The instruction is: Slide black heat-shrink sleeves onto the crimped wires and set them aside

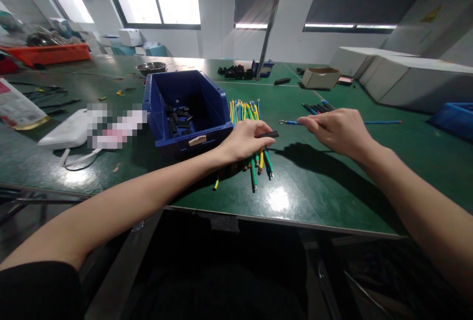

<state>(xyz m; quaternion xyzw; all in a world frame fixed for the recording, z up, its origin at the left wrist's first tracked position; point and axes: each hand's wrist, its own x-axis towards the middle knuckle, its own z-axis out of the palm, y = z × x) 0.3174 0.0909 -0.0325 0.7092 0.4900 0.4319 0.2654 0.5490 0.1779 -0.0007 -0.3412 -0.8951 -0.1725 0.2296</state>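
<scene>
Between the thumb and fingers of my left hand (246,140) is a short black sleeve (269,134), its free end pointing right. My right hand (338,130) is closed around a blue wire (380,122) with a ring terminal (284,122) at its left end. A gap separates the terminal from the sleeve. Beneath and beside my left hand lies a bundle of yellow, green and blue wires (254,175). To its left stands a blue bin (158,113) with several black sleeve pieces (179,122) in it. Behind my right hand lie several black-ended wires (314,108), partly hidden.
On the green table (295,197), a white device (68,130) with a cable sits left of the bin. A metal bowl (151,67), black parts (236,72) and a small cardboard box (320,78) are farther back. White boxes (414,79) and another blue bin (456,118) stand right.
</scene>
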